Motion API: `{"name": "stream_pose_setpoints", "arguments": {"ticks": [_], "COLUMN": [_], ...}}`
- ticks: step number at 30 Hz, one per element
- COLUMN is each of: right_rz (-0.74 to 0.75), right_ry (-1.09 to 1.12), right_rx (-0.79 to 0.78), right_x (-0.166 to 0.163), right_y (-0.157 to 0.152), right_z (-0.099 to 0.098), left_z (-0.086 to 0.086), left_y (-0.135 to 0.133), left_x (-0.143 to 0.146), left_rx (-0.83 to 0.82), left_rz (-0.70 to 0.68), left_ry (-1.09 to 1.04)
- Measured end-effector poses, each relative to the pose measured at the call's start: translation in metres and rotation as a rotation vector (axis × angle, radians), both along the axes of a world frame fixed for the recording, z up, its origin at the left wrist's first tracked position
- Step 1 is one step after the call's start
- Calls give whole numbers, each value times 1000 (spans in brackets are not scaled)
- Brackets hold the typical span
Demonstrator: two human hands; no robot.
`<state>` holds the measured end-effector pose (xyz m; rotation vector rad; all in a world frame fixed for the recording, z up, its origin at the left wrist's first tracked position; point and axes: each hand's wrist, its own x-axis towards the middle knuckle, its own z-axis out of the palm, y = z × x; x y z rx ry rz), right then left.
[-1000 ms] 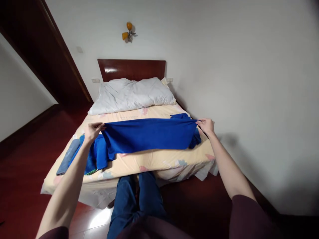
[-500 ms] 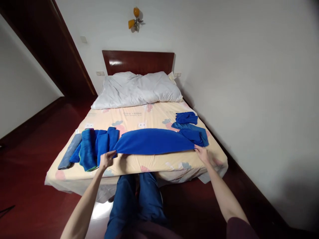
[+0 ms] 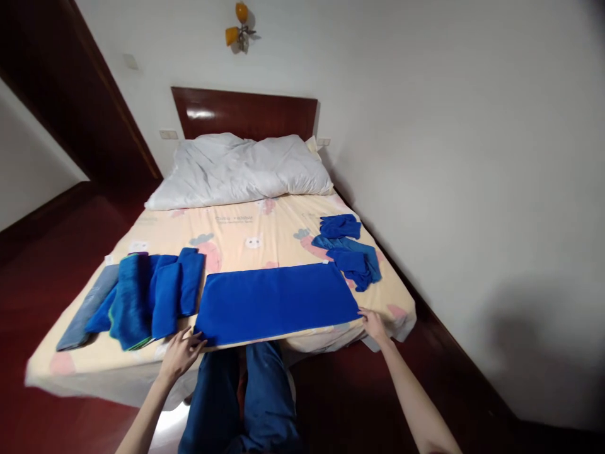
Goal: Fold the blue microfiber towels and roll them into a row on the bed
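Observation:
A blue towel (image 3: pixel 276 301) lies spread flat across the foot of the bed (image 3: pixel 246 230), its near edge along the mattress edge. My left hand (image 3: pixel 180 354) pinches the towel's near left corner. My right hand (image 3: pixel 373 323) holds the near right corner, fingers closed on the cloth. To the left of the towel lies a row of folded blue towels (image 3: pixel 155 296), with a grey folded cloth (image 3: pixel 87 308) at the far left. A loose heap of blue cloths (image 3: pixel 350 252) lies on the right side of the bed.
A white pillow (image 3: pixel 236 169) rests against the dark wooden headboard (image 3: pixel 246 113). A white wall runs close along the bed's right side. Dark red floor lies to the left. My legs in blue trousers (image 3: pixel 241 403) stand against the bed's foot.
The towel, held stretched in the air a second ago, has been lowered and pulled toward me. It now lies flat on the bed, and both hands have come down to the mattress edge.

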<state>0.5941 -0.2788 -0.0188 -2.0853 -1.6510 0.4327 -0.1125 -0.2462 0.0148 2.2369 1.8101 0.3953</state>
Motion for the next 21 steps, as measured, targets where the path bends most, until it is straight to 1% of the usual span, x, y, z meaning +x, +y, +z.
{"name": "stream_pose_setpoints", "arguments": {"ticks": [2, 4, 5, 7, 8, 10, 12, 15, 18, 21], "right_rz": [6, 29, 45, 75, 89, 113, 130, 149, 106, 39], "right_ry": [-76, -152, -189, -260, -297, -380, -461, -548, -582, -592], "right_rx": [14, 62, 78, 80, 71, 43, 12, -68, -212, -324], "right_x": [-12, -27, -34, -48, -53, -59, -56, -39, -14, 9], "right_y": [11, 27, 37, 58, 69, 91, 113, 145, 172, 194], "right_z": [8, 17, 21, 28, 31, 34, 35, 29, 19, 10], "left_z": [3, 3, 1, -6, -12, -28, -46, -67, -78, -81], "left_y": [7, 19, 26, 39, 44, 52, 56, 56, 56, 56], "left_x": [35, 88, 117, 173, 197, 229, 241, 237, 231, 231], "left_rx": [140, 251, 274, 283, 276, 270, 283, 325, 361, 367], "left_rz": [-25, -75, -120, -198, -223, -237, -229, -238, -255, -261], "left_ry": [32, -4, -33, -84, -100, -113, -112, -103, -86, -89]}}
